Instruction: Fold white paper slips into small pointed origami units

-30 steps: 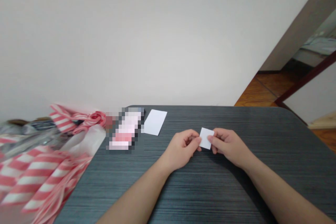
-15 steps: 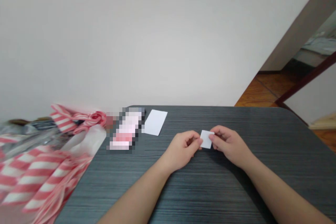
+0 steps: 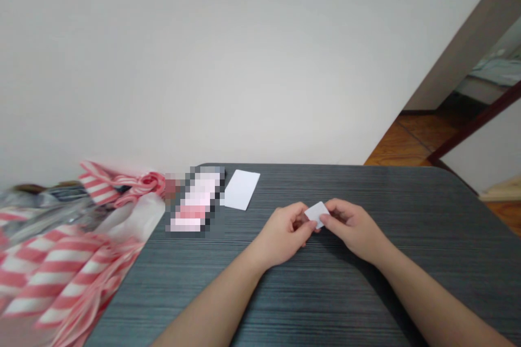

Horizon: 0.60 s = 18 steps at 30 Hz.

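Observation:
A small white piece of paper (image 3: 316, 212) is held between my two hands above the dark table (image 3: 309, 298). My left hand (image 3: 287, 232) pinches its lower left side, thumb on top. On the other side, my right hand (image 3: 354, 227) grips the right edge between thumb and curled fingers. The thumbs lie close together near the paper's lower edge. Fingers partly hide its sides, so I cannot tell whether it is folded. A larger white sheet (image 3: 242, 190) lies flat on the table, to the left of my hands and farther back.
Left of the larger sheet lies a pixelated phone-like object (image 3: 195, 200). Red-and-white striped cloth (image 3: 61, 271) and clear plastic are heaped beyond the table's left edge. A white wall (image 3: 260, 65) rises behind the table; a wooden floor (image 3: 407, 135) shows at right.
The small paper has turned and tilted between my fingers. Both thumbs have come closer together along its lower edge. The larger sheet and the phone-like object have stayed put.

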{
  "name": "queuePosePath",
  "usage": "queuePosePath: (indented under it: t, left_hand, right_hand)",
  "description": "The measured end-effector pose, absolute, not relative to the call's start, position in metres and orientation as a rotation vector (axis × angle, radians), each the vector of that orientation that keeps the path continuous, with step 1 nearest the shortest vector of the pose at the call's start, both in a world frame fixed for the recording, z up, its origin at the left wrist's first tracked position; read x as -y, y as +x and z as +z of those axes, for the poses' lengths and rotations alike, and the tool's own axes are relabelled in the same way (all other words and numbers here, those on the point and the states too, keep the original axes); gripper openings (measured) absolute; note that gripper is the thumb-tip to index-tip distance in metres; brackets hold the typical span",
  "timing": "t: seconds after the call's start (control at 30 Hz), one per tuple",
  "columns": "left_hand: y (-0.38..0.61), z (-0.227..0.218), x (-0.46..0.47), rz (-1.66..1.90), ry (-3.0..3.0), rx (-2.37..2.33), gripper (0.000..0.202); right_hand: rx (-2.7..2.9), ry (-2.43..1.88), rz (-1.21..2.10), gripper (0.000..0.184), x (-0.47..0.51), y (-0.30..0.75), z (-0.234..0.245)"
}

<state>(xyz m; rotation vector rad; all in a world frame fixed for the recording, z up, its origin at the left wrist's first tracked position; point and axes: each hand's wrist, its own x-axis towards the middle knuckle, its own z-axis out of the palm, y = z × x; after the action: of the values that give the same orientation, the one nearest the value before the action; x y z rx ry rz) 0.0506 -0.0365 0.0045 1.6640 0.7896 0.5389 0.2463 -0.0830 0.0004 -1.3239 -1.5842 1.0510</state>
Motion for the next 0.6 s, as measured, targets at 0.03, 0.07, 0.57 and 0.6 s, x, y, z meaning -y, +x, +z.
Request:
queuePosePath:
  t: [0.03, 0.07, 0.57, 0.6]
  left_hand:
    - [0.0506, 0.0047, 0.0365, 0.544, 1.677, -0.797, 0.017]
    - [0.0506, 0.0048, 0.0365, 0.556, 1.678, -0.800, 0.018]
    - [0.0517, 0.0018, 0.0345, 0.631, 1.537, -0.826, 0.020]
    - [0.0523, 0.0019, 0.0346, 0.638, 1.524, -0.829, 0.020]
  right_hand:
    - [1.587, -1.345, 1.035, 0.014, 0.0828, 0.2465, 0.0009]
    - [1.591, -1.370, 1.018, 0.013, 0.0827, 0.2467, 0.0014]
    - [1.699, -1.440, 0.918, 0.011, 0.0853, 0.2413, 0.0035]
    - [1.703, -1.457, 0.880, 0.012, 0.0853, 0.2416, 0.0035]
